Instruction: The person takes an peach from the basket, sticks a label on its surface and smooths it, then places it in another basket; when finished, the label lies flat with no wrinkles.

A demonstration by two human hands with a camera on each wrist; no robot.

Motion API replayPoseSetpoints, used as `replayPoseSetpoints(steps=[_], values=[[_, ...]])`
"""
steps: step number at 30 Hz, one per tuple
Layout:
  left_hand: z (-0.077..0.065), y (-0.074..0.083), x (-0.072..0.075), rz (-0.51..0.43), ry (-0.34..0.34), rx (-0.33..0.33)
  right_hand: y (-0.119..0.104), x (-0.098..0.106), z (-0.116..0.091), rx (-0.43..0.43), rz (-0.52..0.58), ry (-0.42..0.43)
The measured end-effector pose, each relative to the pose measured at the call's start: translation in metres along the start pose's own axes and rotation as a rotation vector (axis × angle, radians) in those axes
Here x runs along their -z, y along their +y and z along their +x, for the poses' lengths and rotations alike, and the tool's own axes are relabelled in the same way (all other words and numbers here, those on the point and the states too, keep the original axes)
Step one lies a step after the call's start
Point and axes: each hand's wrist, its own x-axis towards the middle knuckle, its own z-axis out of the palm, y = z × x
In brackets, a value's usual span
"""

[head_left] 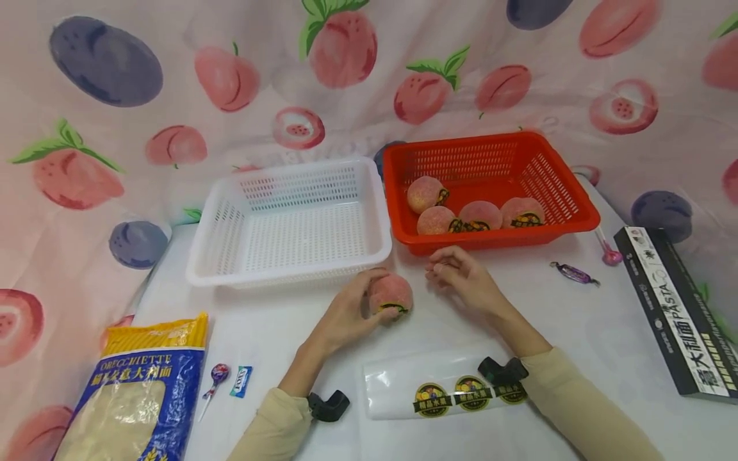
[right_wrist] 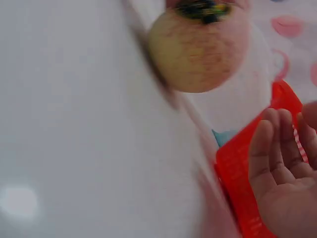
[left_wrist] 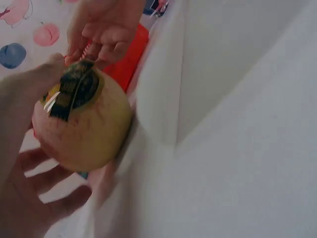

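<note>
In the head view my left hand (head_left: pixel 349 312) holds a peach (head_left: pixel 391 293) just above the white table, thumb on the near side and fingers on the far side. A black and gold label is stuck on this peach (left_wrist: pixel 94 134), as the left wrist view also shows. To its right my right hand (head_left: pixel 466 282) hovers with fingers loosely bent and nothing between them, in front of the red basket (head_left: pixel 484 241). Several labelled peaches (head_left: pixel 480 216) lie inside that basket. A white sheet of round labels (head_left: pixel 392 390) lies nearest me, partly under the right sleeve.
A white basket (head_left: pixel 288 276) stands behind my left hand. At the left lie an orecchiette bag (head_left: pixel 132 390), a lollipop (head_left: pixel 219 373) and a blue candy (head_left: pixel 241 381). A black pasta box (head_left: pixel 674 307), a purple candy (head_left: pixel 574 273) and another lollipop (head_left: pixel 612 257) lie at the right.
</note>
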Motion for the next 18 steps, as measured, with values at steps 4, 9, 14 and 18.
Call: replayPoseSetpoints(steps=[4, 9, 14, 18], values=[[0.002, 0.011, -0.013, 0.042, 0.024, 0.039, 0.001, 0.021, -0.007, -0.047, 0.573, 0.181], [0.006, 0.023, -0.021, 0.184, 0.062, 0.036, 0.002, 0.033, -0.014, 0.010, 1.118, 0.399], [0.013, 0.035, -0.002, 0.310, -0.155, 0.040, -0.005, 0.036, -0.013, 0.087, 1.260, 0.519], [0.025, 0.046, 0.026, 0.334, -0.442, 0.106, -0.009, 0.037, -0.010, 0.092, 1.222, 0.561]])
